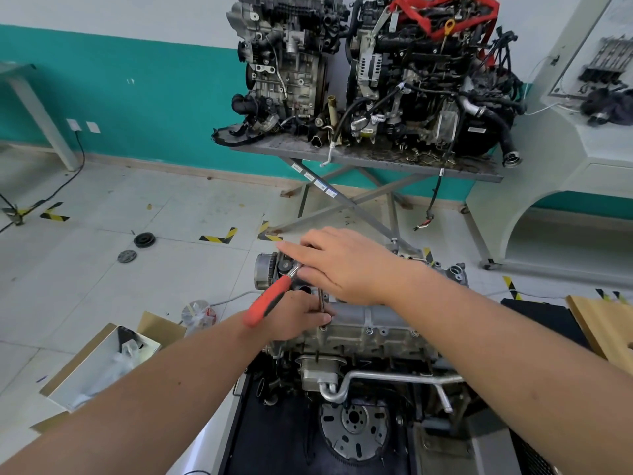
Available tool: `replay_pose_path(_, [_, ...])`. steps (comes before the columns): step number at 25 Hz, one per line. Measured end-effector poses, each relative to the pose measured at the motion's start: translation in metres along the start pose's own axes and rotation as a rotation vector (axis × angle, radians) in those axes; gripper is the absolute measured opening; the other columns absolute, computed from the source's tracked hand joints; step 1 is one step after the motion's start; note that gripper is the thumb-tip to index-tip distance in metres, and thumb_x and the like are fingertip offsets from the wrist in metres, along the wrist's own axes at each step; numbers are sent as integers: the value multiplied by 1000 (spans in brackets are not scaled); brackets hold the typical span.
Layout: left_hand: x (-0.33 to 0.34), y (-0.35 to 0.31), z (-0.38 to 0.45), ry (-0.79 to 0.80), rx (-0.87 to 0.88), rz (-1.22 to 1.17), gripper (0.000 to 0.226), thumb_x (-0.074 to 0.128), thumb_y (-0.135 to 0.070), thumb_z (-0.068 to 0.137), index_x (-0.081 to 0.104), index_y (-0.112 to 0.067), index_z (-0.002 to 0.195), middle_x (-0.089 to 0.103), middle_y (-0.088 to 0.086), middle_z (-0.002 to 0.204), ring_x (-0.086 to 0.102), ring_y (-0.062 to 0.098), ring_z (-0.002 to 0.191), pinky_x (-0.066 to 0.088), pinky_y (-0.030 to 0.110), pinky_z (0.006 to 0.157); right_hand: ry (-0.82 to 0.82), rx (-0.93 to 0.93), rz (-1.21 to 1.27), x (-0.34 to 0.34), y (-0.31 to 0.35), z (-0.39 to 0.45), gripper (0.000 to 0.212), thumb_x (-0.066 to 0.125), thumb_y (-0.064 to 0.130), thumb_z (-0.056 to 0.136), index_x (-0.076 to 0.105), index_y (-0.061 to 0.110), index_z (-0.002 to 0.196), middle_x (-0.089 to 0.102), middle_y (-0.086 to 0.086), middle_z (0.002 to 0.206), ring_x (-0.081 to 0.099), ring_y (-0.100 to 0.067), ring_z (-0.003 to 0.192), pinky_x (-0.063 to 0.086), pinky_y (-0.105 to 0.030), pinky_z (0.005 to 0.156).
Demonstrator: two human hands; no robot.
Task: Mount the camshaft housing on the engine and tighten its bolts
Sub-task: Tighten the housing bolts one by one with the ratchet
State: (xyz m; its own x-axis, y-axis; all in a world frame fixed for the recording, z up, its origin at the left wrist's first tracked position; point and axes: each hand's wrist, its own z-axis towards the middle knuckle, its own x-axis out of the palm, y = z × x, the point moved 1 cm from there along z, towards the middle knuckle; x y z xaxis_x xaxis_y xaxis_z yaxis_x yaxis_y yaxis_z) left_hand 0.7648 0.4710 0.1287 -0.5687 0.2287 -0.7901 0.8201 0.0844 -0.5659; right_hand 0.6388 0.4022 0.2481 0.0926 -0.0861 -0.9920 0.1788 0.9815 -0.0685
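The grey camshaft housing (373, 318) sits on top of the engine (342, 365) in front of me. A red-handled ratchet (270, 299) slants from its left end toward my left wrist. My right hand (346, 265) lies over the ratchet's metal head with straight fingers; its thumb is hidden. Below the handle, my left hand (294, 318) pinches a thin upright bolt (321, 301) at the housing's near left corner. Several bolt heads (369, 330) line the housing's near flange. A toothed camshaft sprocket (264, 270) shows at the far left end.
Two complete engines (370, 73) stand on a grey scissor table (359, 159) ahead. An open cardboard box (102, 365) and a plastic bag (198, 315) lie on the floor at left. Pulley discs (144, 240) lie farther out. A wooden board (603, 323) is at right, with a flywheel (354, 430) below.
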Motion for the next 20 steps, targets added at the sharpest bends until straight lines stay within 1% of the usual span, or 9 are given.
replay_pose_path(3, [1, 5, 2, 56, 3, -22, 28, 54, -41, 99, 68, -29, 119, 53, -19, 69, 47, -10, 56, 33, 10, 58, -5, 192, 122, -6, 8, 14, 33, 35, 37, 106, 65, 24, 106, 61, 3, 87, 58, -16, 80, 45, -34, 63])
replay_pose_path(5, [2, 6, 4, 79, -25, -54, 25, 55, -44, 98, 67, -38, 119, 57, -15, 66, 50, -7, 53, 37, 17, 58, -4, 505, 584, -6, 9, 19, 31, 45, 29, 102, 58, 19, 75, 62, 1, 64, 57, -13, 56, 40, -28, 51])
replay_pose_path(8, [3, 7, 3, 63, -24, -73, 15, 57, -43, 97, 68, -50, 105, 58, -26, 60, 51, -12, 54, 33, 12, 54, -139, 893, 1654, 6, 21, 14, 16, 54, 18, 98, 59, 14, 83, 68, 0, 65, 67, -12, 60, 43, -29, 66])
replay_pose_path(11, [0, 3, 0, 56, -45, -74, 36, 57, -44, 97, 55, -66, 69, 53, -35, 57, 49, -12, 52, 32, 22, 55, -572, 906, 2103, 25, 27, 2, 22, 59, 13, 98, 54, 21, 78, 67, 3, 72, 65, -17, 77, 38, -30, 70])
replay_pose_path(13, [3, 5, 2, 48, -40, -60, 37, 56, -44, 97, 54, -65, 66, 53, -30, 56, 49, -8, 51, 33, 25, 55, -712, 764, 1957, 36, 35, -6, 17, 56, 17, 101, 64, 31, 95, 73, 8, 96, 65, -16, 98, 48, -28, 80])
replay_pose_path(15, [6, 8, 4, 37, -38, -55, 26, 52, -50, 92, 59, -51, 67, 57, -19, 60, 50, -2, 55, 39, 26, 58, -753, 583, 1339, 45, 42, -16, 28, 54, 21, 103, 63, 38, 123, 63, 15, 129, 57, -5, 122, 45, -23, 100])
replay_pose_path(16, [8, 11, 6, 26, -26, -41, 25, 45, -54, 87, 59, -43, 68, 58, -14, 65, 53, 2, 62, 42, 26, 62, -799, 453, 967, 48, 43, -19, 31, 57, 15, 101, 64, 28, 128, 59, 7, 137, 54, -9, 127, 43, -25, 105])
replay_pose_path(18, [13, 19, 10, 37, -11, 21, 29, 43, -48, 85, 64, -29, 85, 62, -4, 85, 59, 16, 81, 48, 31, 77, -787, 218, 429, 50, 38, -16, 29, 67, 0, 91, 70, 5, 120, 63, -13, 132, 61, -31, 117, 50, -42, 99])
replay_pose_path(20, [16, 23, 10, 35, 1, -27, 23, 62, -36, 87, 67, -18, 99, 66, -1, 94, 59, 15, 83, 50, 30, 82, -637, 153, 187, 41, 28, -12, 31, 69, -2, 85, 69, 0, 117, 68, -16, 117, 64, -36, 102, 53, -49, 85])
